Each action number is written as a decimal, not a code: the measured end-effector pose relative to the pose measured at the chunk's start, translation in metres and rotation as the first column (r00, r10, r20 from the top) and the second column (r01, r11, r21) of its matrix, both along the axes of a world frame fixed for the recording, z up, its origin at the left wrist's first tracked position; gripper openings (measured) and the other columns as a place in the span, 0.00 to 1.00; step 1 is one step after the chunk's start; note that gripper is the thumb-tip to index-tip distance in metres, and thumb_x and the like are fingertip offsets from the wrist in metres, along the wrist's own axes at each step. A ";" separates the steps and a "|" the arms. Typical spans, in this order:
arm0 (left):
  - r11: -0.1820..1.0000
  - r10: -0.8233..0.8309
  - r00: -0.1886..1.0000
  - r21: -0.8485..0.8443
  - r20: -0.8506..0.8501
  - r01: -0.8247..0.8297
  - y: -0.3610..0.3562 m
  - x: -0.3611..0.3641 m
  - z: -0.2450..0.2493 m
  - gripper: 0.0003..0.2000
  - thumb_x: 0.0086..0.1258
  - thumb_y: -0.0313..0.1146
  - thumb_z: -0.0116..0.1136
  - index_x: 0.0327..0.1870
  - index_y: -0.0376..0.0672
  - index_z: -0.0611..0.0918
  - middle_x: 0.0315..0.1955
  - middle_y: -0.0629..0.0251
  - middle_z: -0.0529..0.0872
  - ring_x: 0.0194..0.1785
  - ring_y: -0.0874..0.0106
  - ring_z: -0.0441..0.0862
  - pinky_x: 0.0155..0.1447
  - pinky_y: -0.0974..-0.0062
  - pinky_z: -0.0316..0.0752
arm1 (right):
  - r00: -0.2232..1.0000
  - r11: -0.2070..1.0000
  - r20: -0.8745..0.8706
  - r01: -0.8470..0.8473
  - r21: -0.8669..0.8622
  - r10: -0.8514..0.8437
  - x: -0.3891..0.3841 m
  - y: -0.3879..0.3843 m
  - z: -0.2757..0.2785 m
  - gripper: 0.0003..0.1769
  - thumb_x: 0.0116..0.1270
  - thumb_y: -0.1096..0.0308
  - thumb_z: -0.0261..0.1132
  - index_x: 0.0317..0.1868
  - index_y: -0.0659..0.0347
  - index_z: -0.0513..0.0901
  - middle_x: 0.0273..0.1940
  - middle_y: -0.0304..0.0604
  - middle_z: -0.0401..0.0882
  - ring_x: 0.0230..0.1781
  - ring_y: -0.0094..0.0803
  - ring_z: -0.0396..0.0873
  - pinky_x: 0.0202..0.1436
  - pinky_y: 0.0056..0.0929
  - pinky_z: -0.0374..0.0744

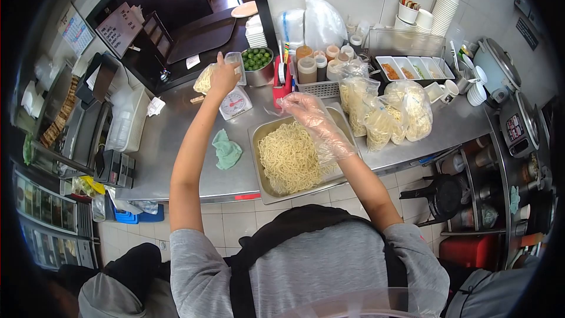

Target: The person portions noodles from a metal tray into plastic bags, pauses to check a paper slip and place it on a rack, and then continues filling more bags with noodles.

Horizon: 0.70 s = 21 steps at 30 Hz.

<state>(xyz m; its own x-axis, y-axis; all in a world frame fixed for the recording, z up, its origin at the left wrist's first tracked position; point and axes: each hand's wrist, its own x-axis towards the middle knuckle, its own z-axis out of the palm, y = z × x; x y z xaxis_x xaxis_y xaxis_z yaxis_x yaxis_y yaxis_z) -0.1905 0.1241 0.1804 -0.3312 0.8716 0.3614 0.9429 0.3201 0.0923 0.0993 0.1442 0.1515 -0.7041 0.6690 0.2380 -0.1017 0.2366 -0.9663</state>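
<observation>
My left hand (225, 76) is bare and stretched over the dial scale (236, 103), index finger extended and thumb apart. Right beside its fingers is a clear bag of noodles (203, 80). A loose clear plastic glove covers my right hand (305, 109), raised over the far edge of a metal tray (254, 159). Its fingers are drawn together, with thin clear plastic at the tips; whether they hold anything, I cannot tell. A broad heap of pale cooked noodles (291, 156) fills much of the tray. A crumpled green cloth (226, 149) lies left of the tray.
Several bagged noodle portions (379, 112) stand right of the tray. Behind are a pot of green limes (257, 59), a red holder (282, 91) and a basket of sauce bottles (318, 87). A topping tray (415, 69) sits at the back right. Other people's clothing (120, 288) shows below.
</observation>
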 end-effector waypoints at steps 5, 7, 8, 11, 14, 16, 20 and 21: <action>0.941 -0.163 0.983 0.313 0.089 0.128 0.015 -0.056 -0.033 0.23 0.51 0.25 0.59 0.52 0.46 0.80 0.56 0.47 0.75 0.53 0.55 0.78 0.54 0.63 0.74 | 1.000 0.999 0.018 0.025 -0.042 -0.025 0.007 -0.005 0.009 0.14 0.63 0.60 0.65 0.36 0.65 0.82 0.28 0.36 0.77 0.32 0.19 0.72 0.38 0.23 0.72; 0.923 -0.088 0.979 0.386 0.185 0.010 0.001 -0.051 -0.007 0.25 0.48 0.19 0.56 0.52 0.43 0.79 0.43 0.50 0.83 0.41 0.60 0.84 0.47 0.68 0.77 | 0.998 0.996 -0.007 0.069 0.052 -0.069 0.012 -0.007 0.008 0.14 0.62 0.60 0.65 0.35 0.64 0.82 0.28 0.37 0.78 0.32 0.23 0.74 0.38 0.25 0.73; 0.919 -0.062 0.977 0.394 0.203 -0.023 -0.003 -0.060 0.002 0.26 0.47 0.19 0.56 0.53 0.45 0.79 0.37 0.52 0.85 0.31 0.65 0.86 0.41 0.72 0.79 | 0.994 0.989 -0.018 0.108 0.098 -0.107 0.018 -0.005 0.008 0.13 0.62 0.60 0.64 0.34 0.64 0.82 0.28 0.38 0.79 0.31 0.25 0.75 0.38 0.26 0.74; 0.913 -0.091 0.904 0.397 0.418 -0.091 -0.024 -0.064 0.053 0.25 0.52 0.21 0.56 0.55 0.46 0.80 0.34 0.63 0.87 0.28 0.76 0.83 0.36 0.79 0.77 | 0.997 0.921 0.000 0.066 0.384 -0.072 0.034 0.014 -0.030 0.13 0.61 0.60 0.64 0.32 0.63 0.82 0.31 0.44 0.81 0.33 0.33 0.79 0.40 0.31 0.75; 0.881 -0.334 0.669 0.472 0.664 -0.029 -0.032 -0.057 0.087 0.22 0.57 0.20 0.55 0.56 0.39 0.78 0.44 0.63 0.84 0.29 0.80 0.80 0.36 0.85 0.76 | 0.804 0.790 0.549 -0.177 0.588 -0.228 0.050 0.003 -0.041 0.15 0.59 0.59 0.64 0.37 0.64 0.81 0.36 0.50 0.82 0.40 0.40 0.80 0.45 0.35 0.76; 0.869 -0.442 0.498 0.494 0.746 0.031 -0.038 -0.021 0.114 0.22 0.61 0.19 0.53 0.59 0.37 0.75 0.51 0.64 0.81 0.30 0.84 0.78 0.36 0.87 0.75 | 0.652 0.706 0.650 -0.243 0.666 -0.389 0.061 -0.006 -0.054 0.15 0.59 0.59 0.63 0.39 0.63 0.81 0.39 0.52 0.81 0.43 0.41 0.79 0.48 0.36 0.76; 0.846 -0.524 0.229 0.472 0.820 0.246 -0.037 0.067 0.137 0.23 0.61 0.18 0.53 0.60 0.34 0.72 0.55 0.63 0.78 0.35 0.87 0.78 0.37 0.90 0.73 | 0.746 0.584 0.381 0.013 0.811 -0.546 0.083 -0.021 -0.055 0.15 0.59 0.61 0.61 0.42 0.62 0.81 0.46 0.55 0.78 0.48 0.42 0.78 0.52 0.39 0.74; 0.832 -0.530 0.163 0.473 0.832 0.290 -0.036 0.086 0.134 0.23 0.60 0.18 0.53 0.60 0.34 0.72 0.55 0.63 0.78 0.35 0.87 0.77 0.37 0.91 0.72 | 0.775 0.602 0.323 0.091 0.794 -0.543 0.086 -0.022 -0.057 0.15 0.60 0.61 0.61 0.43 0.62 0.81 0.48 0.55 0.77 0.49 0.42 0.77 0.54 0.39 0.74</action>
